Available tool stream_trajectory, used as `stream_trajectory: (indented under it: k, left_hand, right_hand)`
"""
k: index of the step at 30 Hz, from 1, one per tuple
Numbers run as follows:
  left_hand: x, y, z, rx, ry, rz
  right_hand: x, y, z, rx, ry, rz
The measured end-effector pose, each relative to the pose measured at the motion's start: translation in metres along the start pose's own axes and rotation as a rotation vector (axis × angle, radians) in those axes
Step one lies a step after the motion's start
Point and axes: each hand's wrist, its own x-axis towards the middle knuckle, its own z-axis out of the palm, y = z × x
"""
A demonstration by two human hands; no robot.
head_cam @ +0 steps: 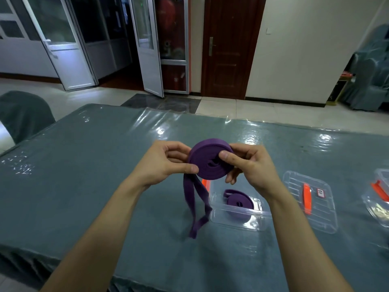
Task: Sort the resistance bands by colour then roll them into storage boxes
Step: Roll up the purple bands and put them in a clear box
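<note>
**Two hands hold a half-rolled purple band above a cloth-covered table**

Head view: At the middle of the scene, a flat purple rubber resistance band [210, 161] is wound into a round coil and held in the air above the table. The left hand [166, 163] pinches the coil's edge at 9 o'clock, thumb in front and fingers curled behind. The right hand [250, 163] grasps it at 3 o'clock, thumb pressed on the coil's face and fingers wrapped round the back. The unrolled tail of the band [195, 205] hangs from the coil at 6 o'clock as a doubled strap, and its bottom fold reaches the cloth.

At 5 o'clock from the coil, just beside the tail, stands an open clear plastic storage box [242, 223] with a second rolled purple band [237, 204] lying inside. At 4 o'clock lies a clear plastic lid with an orange handle [311, 199], apart from the box. Another clear container with orange clips [379, 192] is cut off by the picture's edge at 3 o'clock.

The table, draped in grey-green cloth under a shiny clear sheet [94, 175], spreads broadly toward 9 o'clock, out to its slanting left edge. Its far edge runs at 12 o'clock, with pale floor tiles beyond; the near edge crosses under both forearms at 6 o'clock. A cloth-covered chair [23, 114] stands off the left edge at 10 o'clock.
</note>
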Motion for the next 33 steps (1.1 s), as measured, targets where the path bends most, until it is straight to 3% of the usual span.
stream_trajectory:
  k: [4, 7, 12, 24, 26, 29, 33]
  left_hand:
    - [0.003, 0.004, -0.004, 0.096, 0.003, 0.018]
    - [0.006, 0.012, -0.012, 0.246, -0.096, 0.004]
    - [0.015, 0.021, -0.015, 0.391, -0.133, -0.013]
    - [0.02, 0.039, -0.007, 0.821, -0.26, 0.037]
    - [0.021, 0.032, -0.014, 0.77, -0.255, 0.024]
    - [0.011, -0.003, -0.036, 0.51, -0.241, -0.064]
    - [-0.025, -0.108, -0.033, 0.365, -0.282, -0.306]
  right_hand:
    - [-0.006, 0.004, -0.009, -0.002, -0.132, 0.093]
    - [-0.003, 0.0, -0.016, -0.248, -0.189, 0.158]
    - [0.003, 0.012, -0.005, -0.467, -0.149, 0.051]
    - [0.02, 0.015, 0.031, -1.025, -0.31, -0.084]
    - [0.027, 0.015, 0.041, -1.078, -0.33, -0.136]
    - [0.029, 0.022, 0.036, -0.9, -0.326, -0.047]
    - [0.021, 0.036, 0.027, -0.723, -0.272, 0.049]
